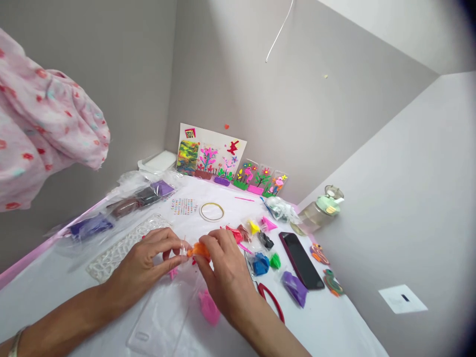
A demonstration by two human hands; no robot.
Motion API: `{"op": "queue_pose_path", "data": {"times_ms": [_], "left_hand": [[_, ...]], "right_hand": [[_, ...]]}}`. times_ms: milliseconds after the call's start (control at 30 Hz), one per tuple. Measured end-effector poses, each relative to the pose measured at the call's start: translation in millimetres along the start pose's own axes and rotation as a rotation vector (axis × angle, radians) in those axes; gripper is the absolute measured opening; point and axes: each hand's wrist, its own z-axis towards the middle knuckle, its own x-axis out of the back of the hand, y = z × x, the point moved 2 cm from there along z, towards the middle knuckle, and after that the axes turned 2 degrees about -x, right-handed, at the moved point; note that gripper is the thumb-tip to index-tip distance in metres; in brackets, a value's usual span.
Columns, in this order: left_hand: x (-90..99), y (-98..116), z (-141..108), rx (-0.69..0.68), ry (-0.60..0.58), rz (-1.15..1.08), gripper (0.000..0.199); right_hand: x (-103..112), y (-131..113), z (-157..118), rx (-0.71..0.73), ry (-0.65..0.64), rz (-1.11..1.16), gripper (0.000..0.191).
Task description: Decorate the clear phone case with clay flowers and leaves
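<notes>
Left hand point(143, 263) pinches small clear bag point(183, 249); right hand point(223, 270) grasps orange clay point(198, 250) between fingertips, just beside bag. Red-handled scissors point(270, 301) just below right hand; black phone point(301, 260) farther right. Pink table edge point(37, 258) beyond left hand. Bottle label point(332, 209) too small to read.

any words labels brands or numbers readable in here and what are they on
No word, brand or number can be read.
Printed square on the display card: too small to read.
Yellow tag on the bottle: too blurred to read.
Sticker sheet: too small to tell if it bears characters.
</notes>
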Motion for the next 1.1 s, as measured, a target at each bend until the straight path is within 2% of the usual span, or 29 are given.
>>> {"op": "queue_pose_path", "data": {"times_ms": [133,233,433,567,700,800,900,1000,1100], "left_hand": [[1.1,2.7,0.8,-0.075,0.049,0.081,0.033],[-0.2,4.1,0.6,-0.115,0.04,0.099,0.035],[-1.9,9.7,0.7,-0.116,0.015,0.102,0.025],[1.4,13.0,5.2,-0.079,0.01,0.078,0.027],[8.3,15.0,9.1,-0.011,0.056,0.078,0.026],[14.1,15.0,10.9,0.098,0.057,-0.037,0.021],[18.6,11.0,13.2,0.366,0.023,-0.312,0.027],[21.0,6.5,16.1,0.54,0.065,-0.539,0.034],[18.6,2.9,17.7,0.583,0.057,-0.6,0.039]], "right_hand": [[2.9,-6.3,-2.2,0.068,0.046,-0.09,0.02],[7.4,-13.8,-3.3,0.123,0.053,-0.16,0.026],[9.0,-18.5,-2.6,0.168,0.014,-0.215,0.027],[3.1,-9.5,-1.1,0.099,-0.002,-0.146,0.022],[5.1,-4.9,1.2,0.014,-0.045,0.083,0.006],[9.3,-2.5,4.7,-0.012,-0.059,0.307,0.004],[13.3,12.3,11.1,-0.139,0.024,0.474,0.011],[17.6,42.9,17.8,-0.316,0.148,0.555,0.014],[20.7,81.5,22.5,-0.393,0.235,0.481,0.021]]}}
